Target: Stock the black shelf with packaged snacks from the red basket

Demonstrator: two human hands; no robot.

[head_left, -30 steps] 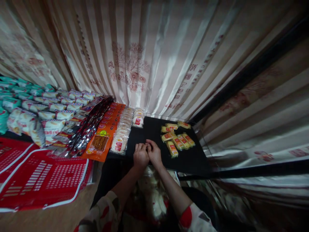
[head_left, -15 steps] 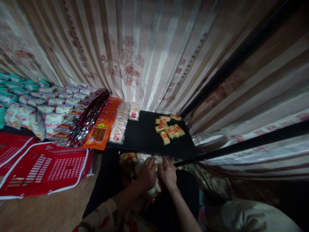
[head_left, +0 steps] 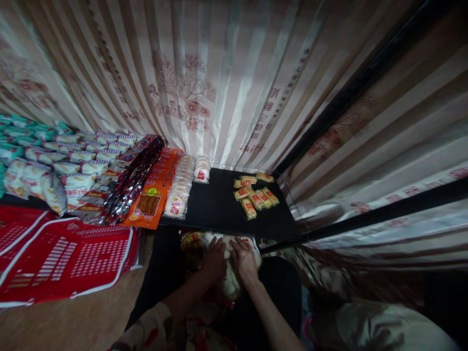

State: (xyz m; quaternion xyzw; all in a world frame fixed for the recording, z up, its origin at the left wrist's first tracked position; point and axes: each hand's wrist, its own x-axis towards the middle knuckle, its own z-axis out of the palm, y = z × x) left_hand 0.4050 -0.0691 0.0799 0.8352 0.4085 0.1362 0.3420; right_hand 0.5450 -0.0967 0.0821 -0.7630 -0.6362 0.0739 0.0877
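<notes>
My left hand (head_left: 215, 259) and my right hand (head_left: 244, 262) are side by side over my lap, just in front of the black table. Their fingers are bent onto a white plastic-wrapped food packet (head_left: 228, 252), which they partly cover. More white packets (head_left: 231, 282) lie below and between my wrists. A yellow packet (head_left: 192, 239) is left of my left hand. Dim light and the hands hide what the fingertips do. On the table, a row of white round packets (head_left: 177, 202) with red labels lies at the left, and several small yellow packets (head_left: 256, 197) lie loose at the right.
Orange snack bags (head_left: 148, 200), dark shiny bags (head_left: 127, 178), white-and-yellow bags (head_left: 78, 187) and green bags (head_left: 18, 131) fill the table's left. A red basket (head_left: 87, 258) stands before it. Pleated curtain (head_left: 234, 73) and black bars (head_left: 351, 222) border the table (head_left: 212, 204).
Both hands have shifted slightly left, and the right hand's fingers have moved inward over the white packets. More white packaging shows beside the right hand. The table goods have stayed put.
</notes>
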